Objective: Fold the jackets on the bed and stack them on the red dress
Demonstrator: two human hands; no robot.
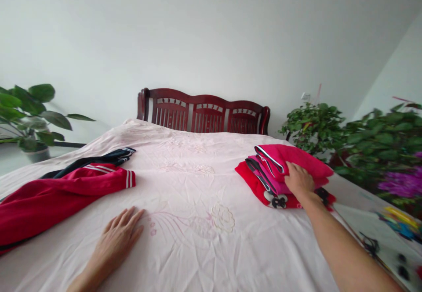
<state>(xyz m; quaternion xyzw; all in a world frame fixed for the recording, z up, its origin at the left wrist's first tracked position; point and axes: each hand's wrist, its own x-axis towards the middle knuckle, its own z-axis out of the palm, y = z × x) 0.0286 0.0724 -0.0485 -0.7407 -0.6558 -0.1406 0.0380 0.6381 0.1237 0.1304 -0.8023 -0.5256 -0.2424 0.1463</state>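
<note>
My left hand (120, 235) lies flat on the pale pink embroidered bedsheet (184, 257), fingers stretched out and holding nothing. At the right side of the bed, my right hand (299, 180) has its fingers bent over the near edge of a folded bright pink garment (305, 158) with white piping; its thumb is hidden. This garment tops a stack, above a folded magenta piece (268, 178) with dark trim. A red cloth (249, 182) with a black-and-white cartoon figure is at the bottom. Left of my left hand lies a red garment (66, 191) with white-striped cuffs.
Dark navy clothing (89, 162) with striped cuffs lies behind the red garment. A dark wooden slatted bench back (207, 112) stands against the wall beyond the bed. Potted plants (33, 116) flank both sides. Small items, some blurred, lie on a pale surface (352, 221) at the lower right.
</note>
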